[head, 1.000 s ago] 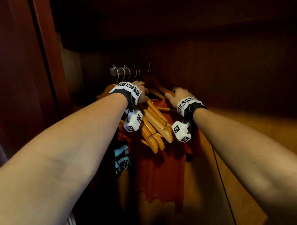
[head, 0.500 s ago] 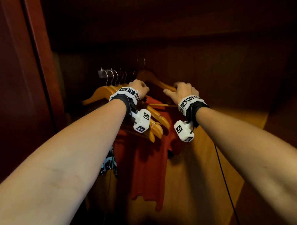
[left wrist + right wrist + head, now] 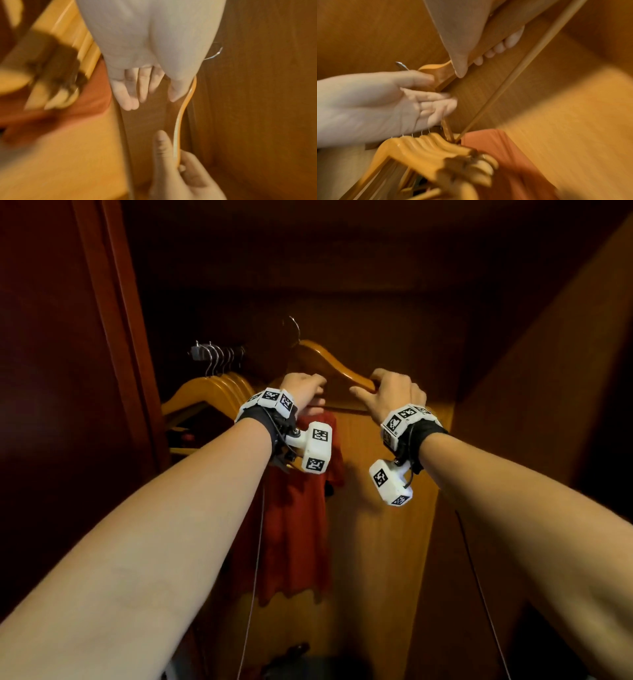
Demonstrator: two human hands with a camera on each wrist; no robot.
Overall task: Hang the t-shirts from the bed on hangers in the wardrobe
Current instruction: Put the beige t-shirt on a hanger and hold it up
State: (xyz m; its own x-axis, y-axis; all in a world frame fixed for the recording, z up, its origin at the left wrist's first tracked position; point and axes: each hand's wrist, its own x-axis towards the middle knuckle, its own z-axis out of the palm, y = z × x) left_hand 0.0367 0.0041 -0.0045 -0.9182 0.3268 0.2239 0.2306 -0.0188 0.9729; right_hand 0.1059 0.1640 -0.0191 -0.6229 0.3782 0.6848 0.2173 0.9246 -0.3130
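Head view showed both arms raised into the wardrobe (image 3: 513, 344), holding one bare wooden hanger (image 3: 329, 361) free of the rail (image 3: 197, 352), its hook (image 3: 294, 325) uppermost and well to the right of the row of spare hangers (image 3: 209, 392). Its long axis ran left to right across the person, sloping down toward the right hand (image 3: 394, 392). That hand gripped the right arm of the hanger, fingers (image 3: 498, 47) curled under and thumb on top. The left hand (image 3: 301, 392) clasped the middle below the hook, fingers bent round the wood. Both sat equally near. A red t-shirt (image 3: 294, 525) hung below on the rail. No bed or further t-shirts were in sight. In my judgement, the hanger must next be brought out toward the bed.
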